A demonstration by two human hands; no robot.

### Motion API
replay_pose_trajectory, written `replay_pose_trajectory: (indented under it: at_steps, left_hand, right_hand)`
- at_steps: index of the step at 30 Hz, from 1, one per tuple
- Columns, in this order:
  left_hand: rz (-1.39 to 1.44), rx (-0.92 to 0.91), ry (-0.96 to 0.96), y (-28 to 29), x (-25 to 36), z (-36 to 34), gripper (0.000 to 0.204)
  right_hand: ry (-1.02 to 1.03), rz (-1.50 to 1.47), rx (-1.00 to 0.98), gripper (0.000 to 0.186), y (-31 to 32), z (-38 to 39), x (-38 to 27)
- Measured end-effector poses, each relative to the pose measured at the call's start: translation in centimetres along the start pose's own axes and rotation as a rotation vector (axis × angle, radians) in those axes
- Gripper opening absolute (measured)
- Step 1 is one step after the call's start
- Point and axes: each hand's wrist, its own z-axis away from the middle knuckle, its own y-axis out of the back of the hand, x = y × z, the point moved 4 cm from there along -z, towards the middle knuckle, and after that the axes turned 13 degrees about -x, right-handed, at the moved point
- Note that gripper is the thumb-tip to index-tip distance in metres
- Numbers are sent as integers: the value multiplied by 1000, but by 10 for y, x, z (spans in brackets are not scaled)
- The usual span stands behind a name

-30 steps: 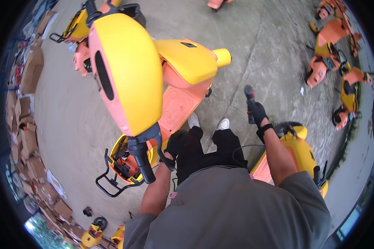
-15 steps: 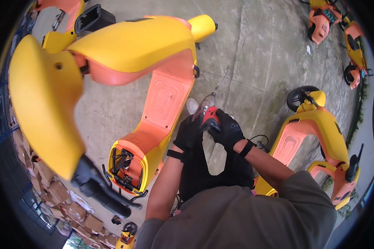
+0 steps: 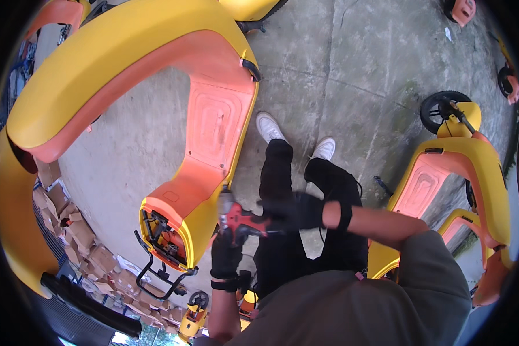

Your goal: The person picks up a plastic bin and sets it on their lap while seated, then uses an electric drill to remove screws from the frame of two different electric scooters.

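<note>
A red, grey and black power drill [image 3: 240, 220] is in my gloved left hand [image 3: 227, 252], which grips it from below. Its nose points away from me, beside the yellow flank of the near scooter. My gloved right hand [image 3: 300, 211] is at the handle end of the drill, over my thighs. That hand is smeared by motion, so its fingers do not show clearly. Just left of the drill stands the yellow and orange scooter [image 3: 218, 124], with an open bay [image 3: 166, 237] at its seat end where black parts and wires show.
Another yellow and orange scooter [image 3: 418, 184] stands at my right, its black wheel [image 3: 438, 112] toward the far side. Cardboard boxes [image 3: 98, 259] are heaped at the lower left. More scooters stand at the far edges. My white shoes [image 3: 269, 127] are on the concrete floor [image 3: 352, 75].
The drill has moved left and nearer to me, turning so its handle points right. Both hands went with it. The view has shifted, and both my shoes now show.
</note>
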Motion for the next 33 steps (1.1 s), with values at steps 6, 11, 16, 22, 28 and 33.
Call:
replay_pose_trajectory:
  at_steps: [6,11,16,22,28,33]
  left_hand:
    - [1461,373,49,17,-70,-110,20]
    - [155,332,-251,37,-69,-216,25]
    - [-624,500,-138,37,-78,-274,30]
    - [-644,523,-253,41,-103,-309,30]
    - [-81,515,-386,48,-127,-317,39]
    - [-563,627,-350,35,-111,-302,44]
  right_hand:
    - [-81,64,853,69,201,-26,115]
    - [53,223,900,106,266,-106,145]
    - [273,157,929,108,287,-151,164]
    - [373,237,946,102,290,-152,163]
    - [315,346,921,94,290,-151,154]
    - [202,43,794,86,294,-154,166]
